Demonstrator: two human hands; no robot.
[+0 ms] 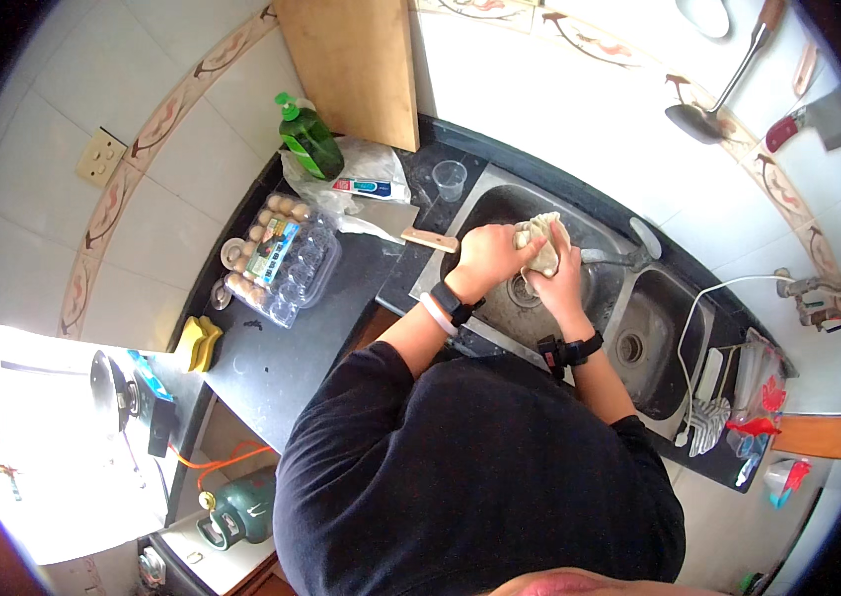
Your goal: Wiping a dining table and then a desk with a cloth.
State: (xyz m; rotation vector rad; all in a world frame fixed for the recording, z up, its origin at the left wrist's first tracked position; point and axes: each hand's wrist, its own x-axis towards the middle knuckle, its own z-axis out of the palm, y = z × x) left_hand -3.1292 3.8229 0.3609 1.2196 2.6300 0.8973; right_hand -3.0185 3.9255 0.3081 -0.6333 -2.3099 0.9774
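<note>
Both hands are above the left basin [565, 328] of a steel double sink, gripping a crumpled beige cloth [545, 253]. My left hand [496, 252] presses on it from the left. My right hand [560, 277] wraps its lower right side, with fingers reaching up along the edge. The cloth is bunched up and partly hidden by the fingers. Right beside the hands, the tap [614, 257] extends its spout over the basin. Below the cloth, the drain [523, 292] is partly visible.
A wooden-handled knife [429, 239] lies at the sink's left edge, near a clear plastic cup [449, 180]. Farther left are an egg carton [282, 257], a green pump bottle [311, 141] and yellow sponges [199, 344]. A cleaver [826, 123] and ladle [703, 119] hang on the wall.
</note>
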